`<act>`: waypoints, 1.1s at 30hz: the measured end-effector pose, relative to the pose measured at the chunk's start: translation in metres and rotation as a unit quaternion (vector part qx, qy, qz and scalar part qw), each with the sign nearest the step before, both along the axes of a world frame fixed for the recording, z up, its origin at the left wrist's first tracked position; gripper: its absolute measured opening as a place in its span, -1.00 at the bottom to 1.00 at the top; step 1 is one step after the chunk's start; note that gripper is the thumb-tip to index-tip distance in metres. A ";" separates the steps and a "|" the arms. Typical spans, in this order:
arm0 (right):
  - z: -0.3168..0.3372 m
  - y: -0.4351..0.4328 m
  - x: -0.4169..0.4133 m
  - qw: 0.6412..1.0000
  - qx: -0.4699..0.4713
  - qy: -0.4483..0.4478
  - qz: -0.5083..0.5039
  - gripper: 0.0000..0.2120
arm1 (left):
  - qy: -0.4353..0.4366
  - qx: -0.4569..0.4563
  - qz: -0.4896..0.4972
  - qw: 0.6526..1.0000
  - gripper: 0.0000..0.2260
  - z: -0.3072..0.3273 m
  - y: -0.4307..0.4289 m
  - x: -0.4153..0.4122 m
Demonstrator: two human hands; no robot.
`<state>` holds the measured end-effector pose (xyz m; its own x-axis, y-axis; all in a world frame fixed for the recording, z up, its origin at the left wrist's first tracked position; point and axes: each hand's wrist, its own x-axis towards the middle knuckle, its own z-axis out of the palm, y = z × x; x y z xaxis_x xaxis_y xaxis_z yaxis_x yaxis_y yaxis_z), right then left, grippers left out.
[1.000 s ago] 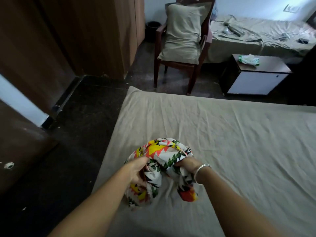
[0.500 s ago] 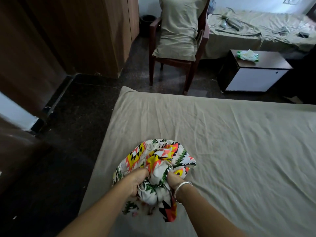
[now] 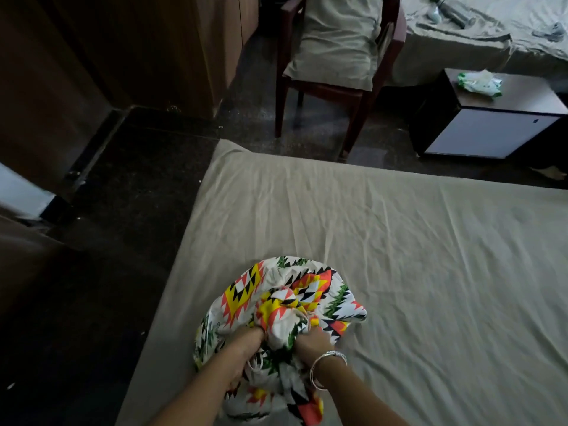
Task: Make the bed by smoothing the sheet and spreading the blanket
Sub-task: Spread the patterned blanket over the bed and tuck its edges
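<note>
A bunched-up blanket (image 3: 295, 299) with a white, yellow, orange, black and green zigzag print is held over the near left part of the bed. My left hand (image 3: 246, 345) and my right hand (image 3: 310, 342) both grip its folds, close together. A silver bangle sits on my right wrist. Under it lies the beige sheet (image 3: 415, 256), stretched over the mattress with shallow creases across it. Part of the blanket hangs below my hands and hides the sheet there.
Dark floor (image 3: 107, 241) runs along the bed's left edge. A wooden wardrobe (image 3: 138, 50) stands at the far left. A chair with a pillow (image 3: 335, 44) stands beyond the bed, a bedside cabinet (image 3: 498, 118) to its right, and a second bed (image 3: 491, 35) behind.
My hands have drawn the bundle nearer to me and lower, and more patterned cloth has come loose above them. The view has tilted downward.
</note>
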<state>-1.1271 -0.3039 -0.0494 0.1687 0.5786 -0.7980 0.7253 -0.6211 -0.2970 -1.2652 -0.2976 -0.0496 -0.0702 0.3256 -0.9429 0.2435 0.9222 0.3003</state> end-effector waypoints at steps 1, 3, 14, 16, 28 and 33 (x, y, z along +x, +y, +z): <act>-0.003 0.005 0.001 0.999 -0.008 -0.046 -0.002 -0.64 | 0.035 0.064 -0.012 0.997 -0.58 -0.007 0.008 0.000; -0.013 0.015 0.000 0.996 -0.001 -0.084 0.005 -0.61 | 0.018 0.133 -0.020 0.991 -0.42 -0.022 0.022 0.002; -0.117 0.051 -0.002 0.961 0.044 0.047 -0.267 -0.72 | 0.053 0.020 0.180 0.982 -0.48 -0.146 0.047 0.022; -0.110 0.063 -0.002 0.944 0.080 0.045 -0.317 -0.78 | 0.077 0.028 0.175 0.981 -0.59 -0.133 0.061 0.037; 0.115 0.313 0.026 0.867 0.483 0.020 -0.125 -0.62 | 0.123 0.539 -0.029 0.833 -0.28 0.111 0.345 0.029; 0.134 0.290 0.028 0.827 0.554 -0.098 -0.019 -0.81 | 0.212 0.674 -0.070 0.704 -0.75 0.131 0.313 0.025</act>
<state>-1.0988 -0.0140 0.0850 0.2672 0.9273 0.2621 0.8129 -0.0708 -0.5781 -1.2399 0.0150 0.0818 -0.1314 0.9361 0.3263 0.6348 -0.1734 0.7529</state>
